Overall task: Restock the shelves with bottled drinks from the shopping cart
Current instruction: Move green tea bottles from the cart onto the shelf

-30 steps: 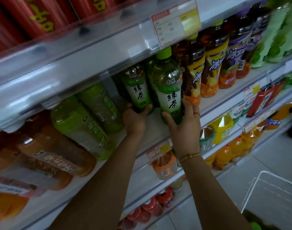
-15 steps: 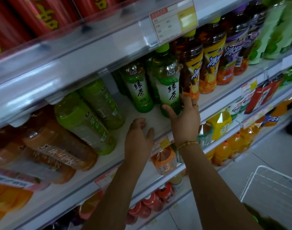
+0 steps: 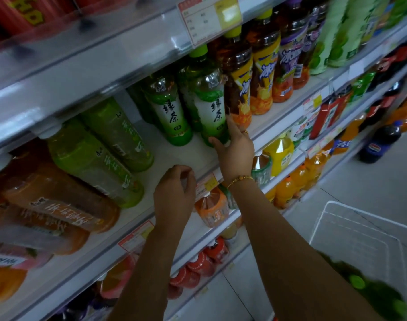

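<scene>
Two green tea bottles stand upright on the white shelf point(image 3: 174, 156). My right hand point(image 3: 235, 144) holds the base of the right green tea bottle point(image 3: 209, 98), thumb in front and fingers behind. The left green tea bottle point(image 3: 169, 110) stands free beside it. My left hand point(image 3: 174, 193) hovers in front of the shelf edge with loosely curled fingers, holding nothing. More green bottles point(image 3: 369, 295) lie in the white wire cart point(image 3: 359, 230) at the lower right.
Yellow-labelled iced tea bottles point(image 3: 242, 72) stand right of the green tea. Green bottles point(image 3: 98, 154) and orange bottles point(image 3: 56, 205) fill the shelf's left. Lower shelves hold orange, red and cola bottles. A price tag point(image 3: 209, 17) hangs on the shelf above.
My left hand let go of the left green tea bottle and drew back toward me, off the shelf. My right hand stayed on the right bottle's base.
</scene>
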`<control>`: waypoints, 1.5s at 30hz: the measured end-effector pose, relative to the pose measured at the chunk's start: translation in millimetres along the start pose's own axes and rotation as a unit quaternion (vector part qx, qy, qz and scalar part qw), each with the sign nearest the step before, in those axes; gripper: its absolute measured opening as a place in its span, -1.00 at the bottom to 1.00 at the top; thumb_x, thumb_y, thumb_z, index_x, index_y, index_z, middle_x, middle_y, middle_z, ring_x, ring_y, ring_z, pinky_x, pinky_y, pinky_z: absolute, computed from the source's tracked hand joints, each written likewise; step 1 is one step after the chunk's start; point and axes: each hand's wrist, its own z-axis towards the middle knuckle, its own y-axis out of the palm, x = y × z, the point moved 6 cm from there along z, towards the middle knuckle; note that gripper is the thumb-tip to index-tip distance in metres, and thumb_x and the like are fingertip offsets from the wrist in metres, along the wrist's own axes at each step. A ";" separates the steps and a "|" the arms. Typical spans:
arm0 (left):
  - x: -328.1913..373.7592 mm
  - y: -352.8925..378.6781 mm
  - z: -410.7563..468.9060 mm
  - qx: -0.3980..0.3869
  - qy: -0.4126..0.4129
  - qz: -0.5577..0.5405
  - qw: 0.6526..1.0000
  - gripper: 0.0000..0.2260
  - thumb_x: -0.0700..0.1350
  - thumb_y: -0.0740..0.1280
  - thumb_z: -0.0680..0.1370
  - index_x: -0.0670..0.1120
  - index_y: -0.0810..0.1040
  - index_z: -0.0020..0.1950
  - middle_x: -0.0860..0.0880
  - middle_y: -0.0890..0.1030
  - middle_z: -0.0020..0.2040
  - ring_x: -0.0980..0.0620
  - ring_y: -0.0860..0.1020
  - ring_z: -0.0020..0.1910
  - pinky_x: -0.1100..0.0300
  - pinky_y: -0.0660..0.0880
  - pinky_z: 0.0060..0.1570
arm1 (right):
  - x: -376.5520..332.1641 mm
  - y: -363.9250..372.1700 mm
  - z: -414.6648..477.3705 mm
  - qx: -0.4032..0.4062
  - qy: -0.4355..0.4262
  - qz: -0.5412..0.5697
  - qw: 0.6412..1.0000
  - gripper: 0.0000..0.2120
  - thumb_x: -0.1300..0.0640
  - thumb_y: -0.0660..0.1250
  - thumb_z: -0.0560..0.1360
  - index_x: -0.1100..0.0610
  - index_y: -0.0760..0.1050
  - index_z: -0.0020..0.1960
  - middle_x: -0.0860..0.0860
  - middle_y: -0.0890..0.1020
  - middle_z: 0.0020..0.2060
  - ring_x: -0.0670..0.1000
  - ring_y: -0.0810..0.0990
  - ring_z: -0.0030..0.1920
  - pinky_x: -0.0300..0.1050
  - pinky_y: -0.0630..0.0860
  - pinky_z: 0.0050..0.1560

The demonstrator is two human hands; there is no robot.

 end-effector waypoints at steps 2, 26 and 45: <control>6.7 -6.0 -10.4 0.006 0.015 -0.034 0.999 -0.83 -0.17 0.33 0.53 -0.17 0.56 0.09 -0.03 0.61 0.01 0.17 0.51 -0.05 0.41 0.39 -0.10 | -1.2 -4.5 -2.8 -0.023 -0.007 0.031 0.999 -0.43 0.09 0.38 0.48 0.11 0.29 0.44 0.11 0.52 0.23 0.11 0.50 0.19 -0.06 0.45 0.19; 103.3 359.2 -235.8 -0.547 -0.029 0.011 0.837 -0.57 -0.12 0.35 0.51 -0.06 0.39 0.36 -0.09 0.47 0.23 -0.04 0.51 0.16 0.22 0.41 0.11 | 426.6 -241.3 -238.5 -0.149 0.432 -0.233 0.858 -0.55 0.27 0.31 0.46 0.03 0.37 0.32 0.12 0.44 0.09 0.14 0.52 0.04 -0.03 0.54 0.04; 153.0 335.2 -228.4 -0.488 -0.029 0.035 0.871 -0.74 -0.20 0.45 0.40 -0.12 0.48 0.04 -0.05 0.40 0.03 0.06 0.45 -0.13 0.33 0.34 -0.15 | 396.7 -265.7 -195.6 -0.185 0.377 -0.226 0.879 -0.75 0.20 0.34 0.48 0.12 0.39 0.13 0.09 0.59 -0.10 0.01 0.52 -0.23 -0.11 0.55 -0.22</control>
